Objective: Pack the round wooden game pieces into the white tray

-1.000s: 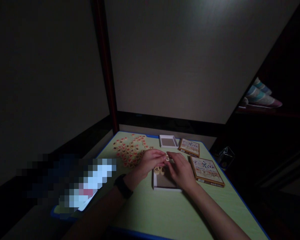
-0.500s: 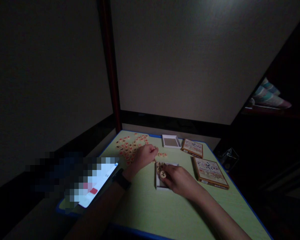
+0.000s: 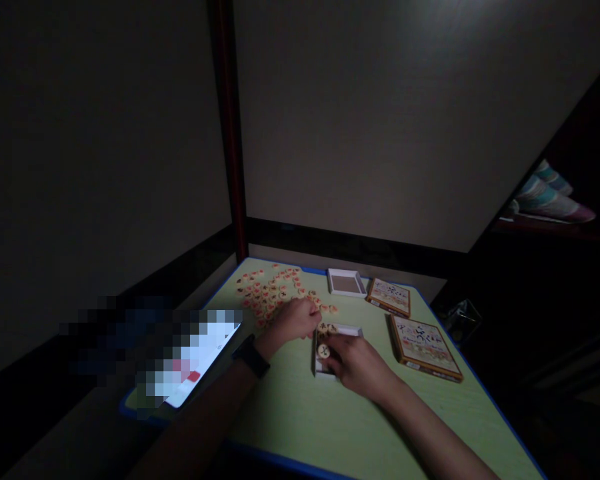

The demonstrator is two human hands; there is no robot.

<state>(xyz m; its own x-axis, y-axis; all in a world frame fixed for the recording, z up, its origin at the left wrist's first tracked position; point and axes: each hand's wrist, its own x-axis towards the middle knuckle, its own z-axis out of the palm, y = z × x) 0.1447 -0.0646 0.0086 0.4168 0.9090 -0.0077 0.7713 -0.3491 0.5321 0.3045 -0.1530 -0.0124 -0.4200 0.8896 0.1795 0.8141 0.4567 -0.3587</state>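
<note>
The held piece [image 3: 323,351] is a small, thick disc, pale and wood-coloured, with a smooth rounded rim and a dark character on its flat face. It is tipped up so that this face shows, and it sits above the left side of the near tray [image 3: 325,375]. The right hand [image 3: 347,357] pinches it narrowly between thumb and fingers; the back of that hand covers much of the tray. The tray is a shallow rectangle with thin white walls, and more discs with black characters [image 3: 327,328] lie in its far left corner.

The left hand [image 3: 297,318] is curled with its fingers bunched, just beyond the tray's far left corner; whether it grips a disc cannot be told. A dark, smooth wristband [image 3: 253,357] circles that wrist.

Past the left hand spreads a loose scatter of pieces [image 3: 283,293], the same round, pale kind, marked in red or black, some touching and some apart. All of this rests on a counter [image 3: 300,413] with a pale green, faintly grained top and a blue edge. Toward its far side stands a second white tray [image 3: 347,283] with a brownish floor. To the right are two flat, square-cornered boxes, a far box [image 3: 390,295] and a near box [image 3: 427,343], both printed with dark brushlike characters and edged in orange-brown. At the left glows a flat screen [image 3: 205,357], partly pixelated.
</note>
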